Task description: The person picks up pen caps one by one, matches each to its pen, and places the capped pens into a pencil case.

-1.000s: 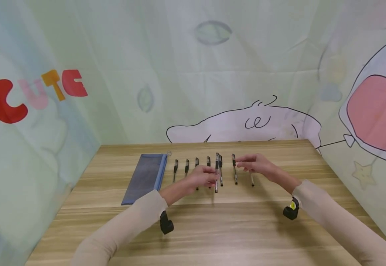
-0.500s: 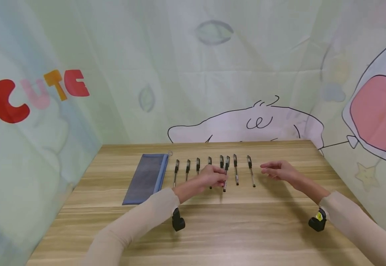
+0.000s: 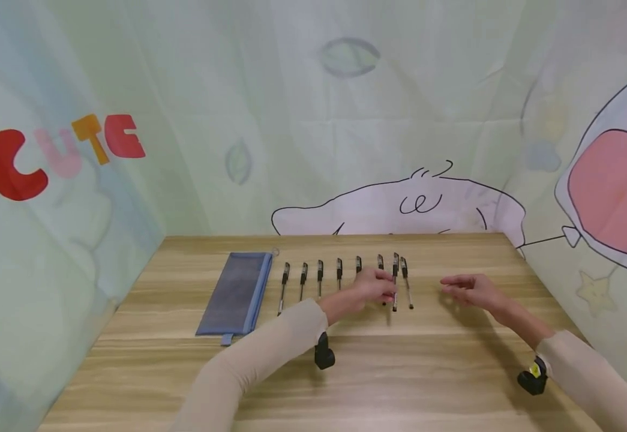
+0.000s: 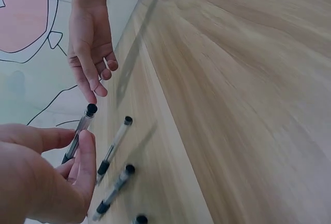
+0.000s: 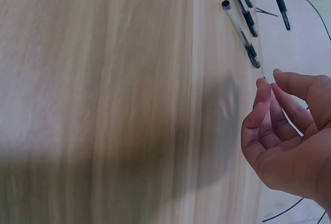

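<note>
I count eight pens in the head view, and I take the blue mesh pouch (image 3: pixel 232 294) as the landmark for all of them. Six pens (image 3: pixel 320 272) lie on the wooden table (image 3: pixel 399 378) to the right of the pouch, one beside another with gaps between, roughly in line with its long side. After these six, farther from the pouch, is the held pen (image 3: pixel 396 270): the left hand (image 3: pixel 371 286) pinches it between thumb and fingers, and by the wrist views I judge it is lifted from the table. One last pen (image 3: pixel 407 285) lies just beyond it, at the end of the row farthest from the pouch, slightly slanted. The right hand (image 3: pixel 475 291) is farther from the pouch than every pen; its fingers are loosely bent, with a narrow gap to the thumb, and hold nothing. About progress, I judge it carefully: seven pens are lying in the row, and only the held pen is not yet released. If the pens are being gathered instead, very little is done, because the pouch lies flat and I see no pen in it. Whether its zip is closed, I cannot tell.
</note>
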Action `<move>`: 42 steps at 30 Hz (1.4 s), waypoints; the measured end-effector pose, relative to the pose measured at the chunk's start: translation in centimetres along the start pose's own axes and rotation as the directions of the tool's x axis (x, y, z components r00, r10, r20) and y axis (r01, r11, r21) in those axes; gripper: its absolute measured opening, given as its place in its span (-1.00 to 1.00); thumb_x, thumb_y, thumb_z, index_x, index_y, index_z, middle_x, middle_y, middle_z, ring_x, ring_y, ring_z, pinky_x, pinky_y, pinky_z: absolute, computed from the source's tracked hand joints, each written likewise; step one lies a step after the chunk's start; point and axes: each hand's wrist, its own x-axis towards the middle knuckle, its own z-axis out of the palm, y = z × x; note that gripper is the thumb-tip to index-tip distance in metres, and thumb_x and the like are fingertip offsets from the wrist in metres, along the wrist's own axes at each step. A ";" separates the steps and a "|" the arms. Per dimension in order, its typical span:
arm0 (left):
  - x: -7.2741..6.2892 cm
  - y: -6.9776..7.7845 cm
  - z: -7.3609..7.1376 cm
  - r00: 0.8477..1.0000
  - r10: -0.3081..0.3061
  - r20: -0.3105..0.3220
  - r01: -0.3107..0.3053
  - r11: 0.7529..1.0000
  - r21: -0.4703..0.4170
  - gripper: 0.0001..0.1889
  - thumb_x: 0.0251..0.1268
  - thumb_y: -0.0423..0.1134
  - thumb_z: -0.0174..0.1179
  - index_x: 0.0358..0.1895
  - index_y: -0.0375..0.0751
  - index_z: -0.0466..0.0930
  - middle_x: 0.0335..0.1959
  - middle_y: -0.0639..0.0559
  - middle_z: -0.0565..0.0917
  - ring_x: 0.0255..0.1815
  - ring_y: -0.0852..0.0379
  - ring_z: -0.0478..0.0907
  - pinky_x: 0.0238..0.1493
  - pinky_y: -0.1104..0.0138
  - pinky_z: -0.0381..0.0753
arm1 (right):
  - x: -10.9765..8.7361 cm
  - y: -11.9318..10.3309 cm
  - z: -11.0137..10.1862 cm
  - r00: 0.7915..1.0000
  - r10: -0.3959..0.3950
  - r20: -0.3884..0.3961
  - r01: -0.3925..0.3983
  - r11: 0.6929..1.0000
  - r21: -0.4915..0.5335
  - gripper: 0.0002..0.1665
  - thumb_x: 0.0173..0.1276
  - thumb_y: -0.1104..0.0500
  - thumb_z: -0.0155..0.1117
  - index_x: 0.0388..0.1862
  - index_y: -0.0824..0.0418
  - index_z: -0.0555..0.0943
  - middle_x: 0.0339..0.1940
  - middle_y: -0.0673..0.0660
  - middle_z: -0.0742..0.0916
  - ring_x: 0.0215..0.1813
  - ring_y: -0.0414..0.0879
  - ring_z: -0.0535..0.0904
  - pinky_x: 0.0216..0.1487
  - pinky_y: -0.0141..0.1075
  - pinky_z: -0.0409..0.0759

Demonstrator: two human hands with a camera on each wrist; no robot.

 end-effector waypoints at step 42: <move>6.2 -1.2 10.1 0.919 0.366 -0.148 -0.175 0.714 0.678 -0.44 0.37 -0.33 0.25 -0.82 -0.08 0.22 -0.91 0.17 0.18 -0.91 0.29 0.07 -0.88 0.46 0.05 | -1.9 3.0 -1.7 0.994 0.047 -0.102 -0.042 0.997 0.058 -0.39 0.57 0.08 0.19 0.36 0.53 0.43 -0.28 -0.20 0.70 -0.28 -0.31 0.55 -0.31 -0.40 0.58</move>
